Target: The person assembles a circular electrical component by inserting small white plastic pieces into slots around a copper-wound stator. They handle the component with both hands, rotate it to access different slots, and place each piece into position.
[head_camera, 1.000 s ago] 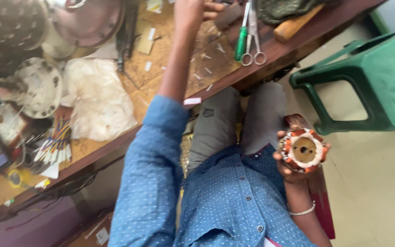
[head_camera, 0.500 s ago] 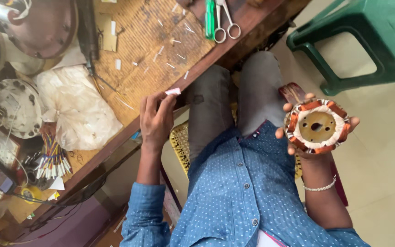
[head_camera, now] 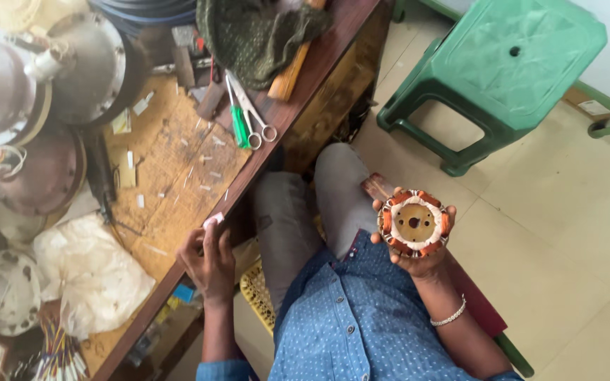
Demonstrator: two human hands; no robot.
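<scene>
— What have your hands got?
— My right hand cups the copper-wound stator face-up over my lap. My left hand pinches a small white slip at the worktop edge, well apart.

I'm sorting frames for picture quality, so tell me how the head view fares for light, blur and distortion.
Head view: soft, even daylight, brightest on the pale floor at right; the green stool casts only a faint shadow. The wound motor core in the right hand is fairly sharp; the left hand at the bench edge is slightly soft. Wide-angle lens bends the edges.
</scene>
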